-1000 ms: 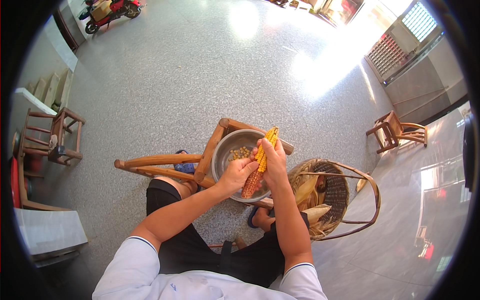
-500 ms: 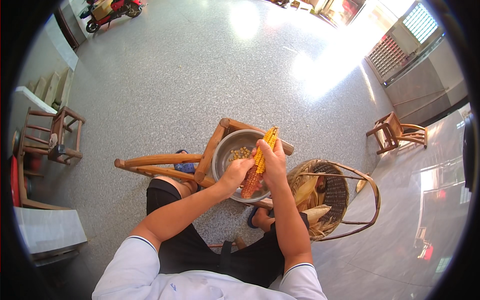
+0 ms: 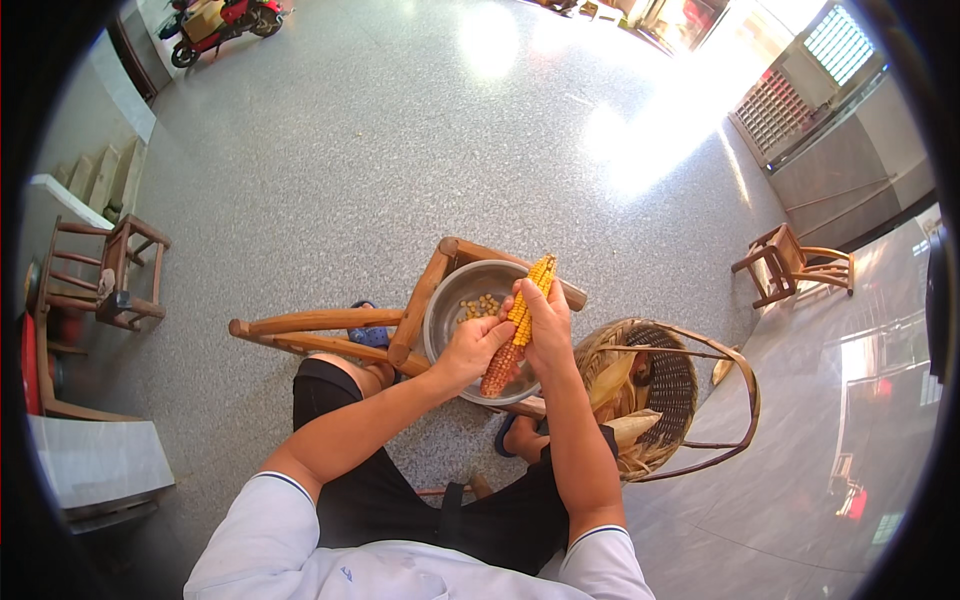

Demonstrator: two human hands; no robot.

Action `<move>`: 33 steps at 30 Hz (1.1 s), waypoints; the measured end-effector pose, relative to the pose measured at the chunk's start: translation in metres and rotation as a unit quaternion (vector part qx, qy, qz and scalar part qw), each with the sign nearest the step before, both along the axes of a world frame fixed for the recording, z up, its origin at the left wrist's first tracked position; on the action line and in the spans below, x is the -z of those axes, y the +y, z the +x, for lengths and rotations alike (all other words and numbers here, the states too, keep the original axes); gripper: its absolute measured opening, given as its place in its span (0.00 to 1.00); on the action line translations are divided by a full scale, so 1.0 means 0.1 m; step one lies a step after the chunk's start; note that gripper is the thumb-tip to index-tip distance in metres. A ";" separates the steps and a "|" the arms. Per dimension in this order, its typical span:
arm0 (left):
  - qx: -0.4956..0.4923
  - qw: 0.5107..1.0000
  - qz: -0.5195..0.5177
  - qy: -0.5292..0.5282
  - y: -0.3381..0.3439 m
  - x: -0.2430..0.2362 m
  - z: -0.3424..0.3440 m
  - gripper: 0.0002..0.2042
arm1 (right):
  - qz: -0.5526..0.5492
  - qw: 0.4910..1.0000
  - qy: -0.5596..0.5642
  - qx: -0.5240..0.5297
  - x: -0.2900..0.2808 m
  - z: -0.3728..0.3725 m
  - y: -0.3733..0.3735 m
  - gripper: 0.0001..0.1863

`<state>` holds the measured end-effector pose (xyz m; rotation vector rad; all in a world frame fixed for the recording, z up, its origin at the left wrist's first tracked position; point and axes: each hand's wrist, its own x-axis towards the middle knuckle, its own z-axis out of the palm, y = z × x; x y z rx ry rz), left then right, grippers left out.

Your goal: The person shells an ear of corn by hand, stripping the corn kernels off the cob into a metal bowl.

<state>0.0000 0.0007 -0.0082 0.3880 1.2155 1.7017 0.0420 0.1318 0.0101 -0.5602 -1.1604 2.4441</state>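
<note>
Both of my hands are closed on an upright-slanted corn cob [image 3: 505,362], yellow with kernels at its upper end and reddish, bare at the lower part. My right hand [image 3: 543,318] wraps the yellow upper part, thumb along it. My left hand [image 3: 476,348] grips it lower, from the left. Beneath them a steel bowl [image 3: 441,298] with loose yellow kernels [image 3: 479,306] rests on a wooden chair frame [image 3: 425,284]. Right of my right forearm stands a woven basket [image 3: 676,396] with a tall handle, holding corn husks [image 3: 628,428].
My legs, in blue slippers [image 3: 367,330], straddle the chair. Wooden chairs stand at the left [image 3: 130,262] and right [image 3: 775,265]. A red scooter [image 3: 220,25] is parked at the back left, near steps [image 3: 95,180]. A grilled door [image 3: 775,110] is at the back right.
My hands and the cob have shifted only very slightly, with small movements of the left hand and fingers on the cob. Everything else stays in place.
</note>
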 end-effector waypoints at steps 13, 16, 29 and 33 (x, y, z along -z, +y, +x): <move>-0.013 0.997 -0.017 -0.074 0.02 -0.01 -0.01 0.21 | 0.060 0.998 -0.025 -0.007 -0.03 0.00 -0.03 0.11; -0.010 0.998 -0.037 -0.044 0.02 -0.02 -0.01 0.22 | 0.059 0.998 -0.022 -0.002 -0.03 -0.01 -0.05 0.11; -0.003 1.000 -0.003 -0.018 0.00 0.01 -0.01 0.17 | -0.019 0.999 0.029 -0.019 -0.01 0.02 0.00 0.09; -0.009 0.999 -0.019 -0.046 0.01 0.03 -0.01 0.16 | -0.026 0.999 0.029 -0.014 -0.01 0.01 0.00 0.09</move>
